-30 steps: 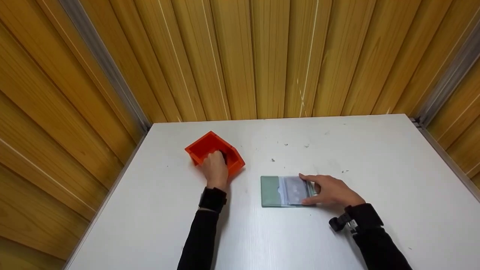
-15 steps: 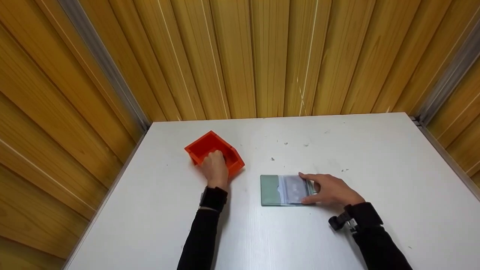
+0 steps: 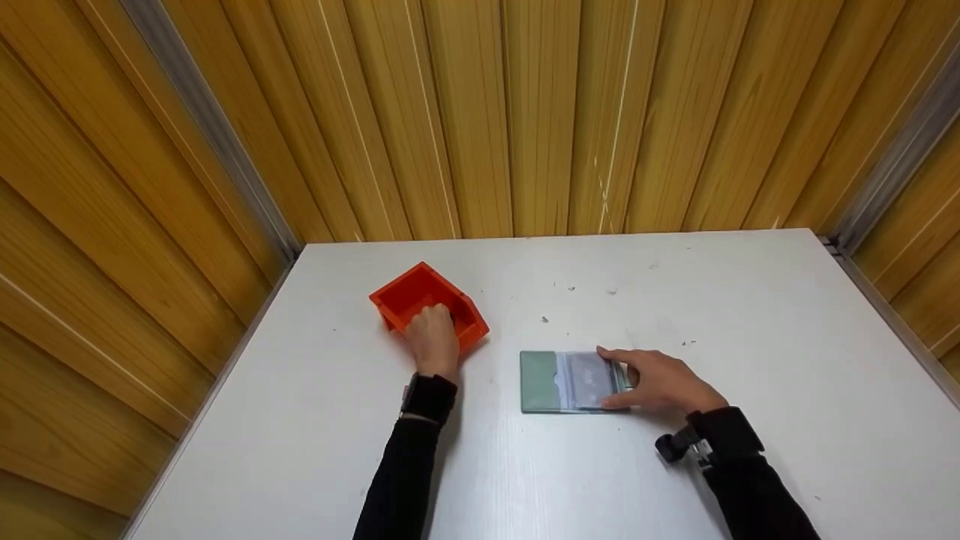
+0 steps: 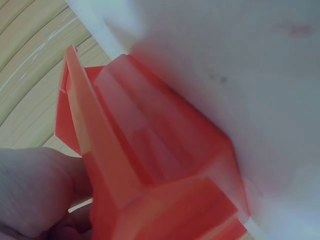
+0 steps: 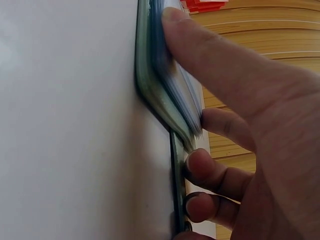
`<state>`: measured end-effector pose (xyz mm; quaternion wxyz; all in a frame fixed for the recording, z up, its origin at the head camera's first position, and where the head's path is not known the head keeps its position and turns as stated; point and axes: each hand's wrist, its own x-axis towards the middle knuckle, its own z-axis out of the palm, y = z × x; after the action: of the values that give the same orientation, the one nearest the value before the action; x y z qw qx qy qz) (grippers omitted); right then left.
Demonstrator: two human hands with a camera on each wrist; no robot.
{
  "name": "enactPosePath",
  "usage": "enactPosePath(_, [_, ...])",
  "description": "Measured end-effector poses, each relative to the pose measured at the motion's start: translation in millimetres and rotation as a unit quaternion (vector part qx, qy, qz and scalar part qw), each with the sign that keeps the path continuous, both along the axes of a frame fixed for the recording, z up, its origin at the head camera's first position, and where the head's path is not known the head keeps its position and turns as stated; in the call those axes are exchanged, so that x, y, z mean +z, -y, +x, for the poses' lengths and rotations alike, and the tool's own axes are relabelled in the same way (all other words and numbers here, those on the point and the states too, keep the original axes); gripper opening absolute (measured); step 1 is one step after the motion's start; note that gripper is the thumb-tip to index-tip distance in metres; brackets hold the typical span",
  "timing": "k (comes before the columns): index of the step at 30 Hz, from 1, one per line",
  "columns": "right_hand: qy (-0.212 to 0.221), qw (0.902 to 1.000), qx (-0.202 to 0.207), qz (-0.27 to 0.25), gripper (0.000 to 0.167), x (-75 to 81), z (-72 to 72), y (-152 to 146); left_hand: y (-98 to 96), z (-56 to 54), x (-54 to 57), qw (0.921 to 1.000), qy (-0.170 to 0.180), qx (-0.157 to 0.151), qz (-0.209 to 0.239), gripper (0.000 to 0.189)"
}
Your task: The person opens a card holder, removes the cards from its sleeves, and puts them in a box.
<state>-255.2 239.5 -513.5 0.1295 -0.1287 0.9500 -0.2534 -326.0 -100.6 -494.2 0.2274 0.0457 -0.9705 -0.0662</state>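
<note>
My left hand [image 3: 433, 337] reaches down into an orange-red plastic bin [image 3: 397, 296] on the left half of the table. Its knuckles are bent, and the fingertips are hidden inside. A small dark thing shows beside the fingers, too little of it to name. In the left wrist view, the bin's wall [image 4: 107, 155] blocks the fingers. A green card holder [image 3: 538, 382] lies spread open to the right, its clear plastic sleeves [image 3: 589, 380] on top. My right hand [image 3: 664, 382] holds the sleeves at their right side, thumb on the near edge, index finger at the far edge.
The white table [image 3: 510, 480] bears small dark marks [image 3: 545, 319] beyond the card holder. Yellow wood-look panels [image 3: 540, 120] rise behind the table and on both sides, with grey metal posts [image 3: 225, 142] at the corners.
My left hand has shifted very slightly inside the bin, and less of the dark thing shows beside it. The right hand and the card holder keep their places.
</note>
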Motion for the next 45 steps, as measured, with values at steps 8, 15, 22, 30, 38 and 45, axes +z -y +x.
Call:
enactPosePath(8, [0.006,0.9999,-0.001,-0.011,0.092,-2.8,0.7,3.9,0.2,1.2,-3.1,0.999,0.039,0.009,-0.023,0.013])
enactPosePath(15, [-0.001,1.0,0.004,-0.008,0.092,-1.6,0.8,4.2,-0.7,2.7,-2.8,0.9973,0.044,0.02,-0.055,0.014])
enactPosePath(22, [0.0,0.9999,0.003,-0.012,0.092,1.2,0.4,3.0,-1.7,4.4,0.3,0.9968,0.051,0.012,-0.06,0.015])
enactPosePath(30, [-0.011,0.9999,0.01,-0.006,0.092,1.8,0.5,-0.3,-2.4,4.7,-0.7,0.9878,0.104,0.0,-0.116,0.018])
enactPosePath(38, [-0.007,0.9999,0.007,-0.01,0.093,0.1,0.7,-0.4,-1.9,5.6,-2.7,0.9709,0.154,-0.008,-0.183,0.038])
enactPosePath(45, [-0.008,0.9999,0.007,-0.007,0.093,1.6,1.5,-0.6,-2.4,4.7,-3.2,0.9693,0.154,-0.008,-0.192,0.033])
